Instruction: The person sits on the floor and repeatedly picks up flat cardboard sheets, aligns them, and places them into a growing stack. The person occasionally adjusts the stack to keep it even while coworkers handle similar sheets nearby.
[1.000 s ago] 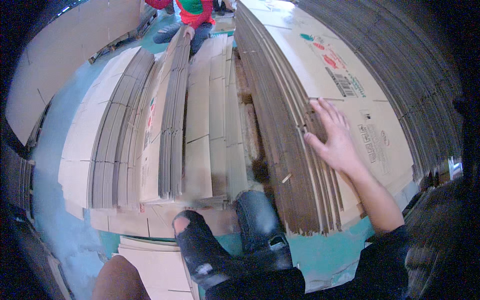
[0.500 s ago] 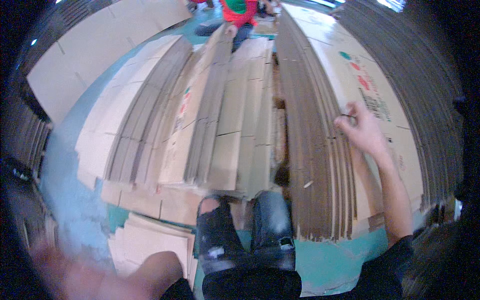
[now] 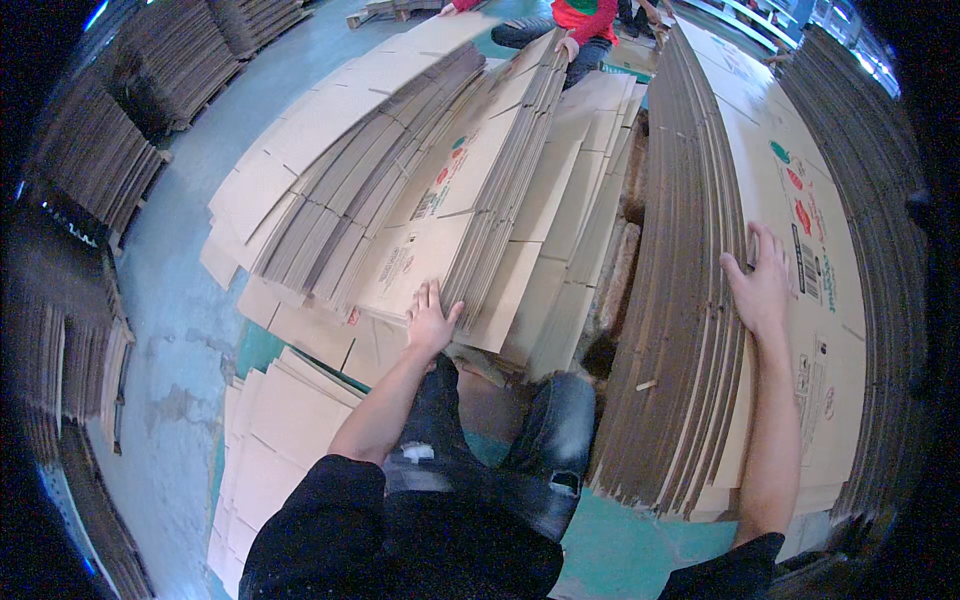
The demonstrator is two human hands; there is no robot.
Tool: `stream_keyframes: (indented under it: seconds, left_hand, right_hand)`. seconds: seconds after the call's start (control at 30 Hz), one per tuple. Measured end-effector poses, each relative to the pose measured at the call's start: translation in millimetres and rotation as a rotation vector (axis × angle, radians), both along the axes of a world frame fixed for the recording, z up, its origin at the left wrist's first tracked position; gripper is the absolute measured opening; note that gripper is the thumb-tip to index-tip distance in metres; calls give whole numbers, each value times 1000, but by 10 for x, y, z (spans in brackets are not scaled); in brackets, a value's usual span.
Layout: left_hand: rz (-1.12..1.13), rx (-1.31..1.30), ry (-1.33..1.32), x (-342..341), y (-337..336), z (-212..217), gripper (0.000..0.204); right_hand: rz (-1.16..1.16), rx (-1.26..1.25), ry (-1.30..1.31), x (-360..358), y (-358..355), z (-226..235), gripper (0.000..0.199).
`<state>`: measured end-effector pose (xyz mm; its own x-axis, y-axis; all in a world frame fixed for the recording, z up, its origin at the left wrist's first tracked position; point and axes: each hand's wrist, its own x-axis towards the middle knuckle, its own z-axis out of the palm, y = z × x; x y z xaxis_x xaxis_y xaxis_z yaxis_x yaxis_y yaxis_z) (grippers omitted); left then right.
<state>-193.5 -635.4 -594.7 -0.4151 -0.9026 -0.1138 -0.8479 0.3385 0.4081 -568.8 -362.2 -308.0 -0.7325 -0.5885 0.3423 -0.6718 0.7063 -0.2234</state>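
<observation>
Flattened cardboard boxes stand and lean in long rows before me. My left hand (image 3: 430, 322) rests on the near end of the middle stack of flattened boxes (image 3: 497, 200), fingers stretched over its top edge. Farther right, my right hand (image 3: 762, 285) lies with thumb and fingers apart at the edge of a printed cardboard sheet (image 3: 800, 170), beside the right stack of flattened boxes (image 3: 680, 270). Neither hand is closed round anything. Another person's hand (image 3: 568, 47) touches the far end of the middle stack.
A fanned stack of cardboard (image 3: 350, 190) leans at the left. Loose sheets (image 3: 285, 425) lie near my left leg. More cardboard stacks stand along the left (image 3: 95, 150) and right (image 3: 850, 150) sides. A person in red (image 3: 590, 22) sits at the far end.
My left hand has come from the lower left onto the middle stack's near end. My right hand's pinched fingers have spread onto the cardboard. The view has shifted left.
</observation>
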Motion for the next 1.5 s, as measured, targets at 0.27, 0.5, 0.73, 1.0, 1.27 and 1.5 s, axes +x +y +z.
stream_keyframes:
  seconds: [0.27,0.5,0.73,1.0,1.27,1.5]
  left_hand:
    - [4,-60,172,134,-86,60,69]
    - [-19,-56,319,498,-14,49,58]
    - [-85,44,-60,547,-221,368,57]
    - [-146,-207,-135,521,-366,687,43]
    - [186,-234,362,687,-438,928,36]
    - [481,-480,399,1266,-1373,1188,39]
  right_hand:
    - [96,-84,31,-110,52,-97,62]
    - [119,-101,57,-184,95,-147,54]
    - [98,-53,22,-141,28,-91,60]
    - [66,-53,-29,-247,64,-182,63]
    - [111,7,75,-282,98,-211,61]
    - [192,18,106,-377,144,-216,65]
